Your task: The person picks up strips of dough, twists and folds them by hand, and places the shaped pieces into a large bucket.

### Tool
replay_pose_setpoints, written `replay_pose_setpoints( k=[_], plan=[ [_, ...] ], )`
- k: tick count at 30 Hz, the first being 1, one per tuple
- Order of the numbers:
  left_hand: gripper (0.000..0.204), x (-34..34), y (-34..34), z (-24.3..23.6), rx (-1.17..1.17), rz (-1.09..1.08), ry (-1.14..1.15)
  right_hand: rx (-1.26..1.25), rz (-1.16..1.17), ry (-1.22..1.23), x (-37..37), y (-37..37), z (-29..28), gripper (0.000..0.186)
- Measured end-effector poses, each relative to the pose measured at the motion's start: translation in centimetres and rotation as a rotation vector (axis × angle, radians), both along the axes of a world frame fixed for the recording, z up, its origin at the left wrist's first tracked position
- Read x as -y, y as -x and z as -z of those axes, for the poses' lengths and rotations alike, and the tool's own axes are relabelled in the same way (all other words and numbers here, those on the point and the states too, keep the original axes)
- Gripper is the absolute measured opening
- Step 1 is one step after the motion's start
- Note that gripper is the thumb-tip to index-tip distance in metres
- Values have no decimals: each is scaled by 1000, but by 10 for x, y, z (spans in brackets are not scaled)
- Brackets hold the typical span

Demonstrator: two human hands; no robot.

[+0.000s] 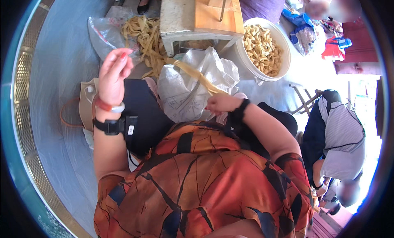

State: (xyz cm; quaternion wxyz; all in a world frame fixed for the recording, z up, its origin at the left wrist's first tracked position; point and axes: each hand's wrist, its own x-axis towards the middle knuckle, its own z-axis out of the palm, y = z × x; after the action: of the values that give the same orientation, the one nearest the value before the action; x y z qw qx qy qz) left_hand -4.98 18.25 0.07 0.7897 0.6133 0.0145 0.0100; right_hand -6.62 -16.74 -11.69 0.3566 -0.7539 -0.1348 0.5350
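Observation:
My right hand [221,103] is closed on the near end of a long, flat tan strip [191,70]. From there the strip runs up and left over a white woven plastic bag [180,94] spread in front of my lap. Its far end reaches a heap of similar tan strips [144,35]. My left hand [115,70] is raised just left of that heap, fingers curled and pressed together; whether they pinch anything is hidden. The strips' material cannot be made out.
A white bucket [287,59] of short, curled tan pieces [262,49] stands ahead on the right. Between it and the heap is a low wooden stool [178,22]. A clear plastic bag [96,39] lies beside the heap. Another person [340,135] bends over at right.

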Motion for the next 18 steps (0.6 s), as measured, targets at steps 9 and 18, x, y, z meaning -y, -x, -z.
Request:
replay_pose_setpoints(
  k=[9,18],
  plan=[
    [18,5,-1,3,33,45,66,1010,182,255,-19,19,26,19],
    [19,12,3,-4,109,102,-9,612,743,-421,-22,18,-120,6]
  ],
)
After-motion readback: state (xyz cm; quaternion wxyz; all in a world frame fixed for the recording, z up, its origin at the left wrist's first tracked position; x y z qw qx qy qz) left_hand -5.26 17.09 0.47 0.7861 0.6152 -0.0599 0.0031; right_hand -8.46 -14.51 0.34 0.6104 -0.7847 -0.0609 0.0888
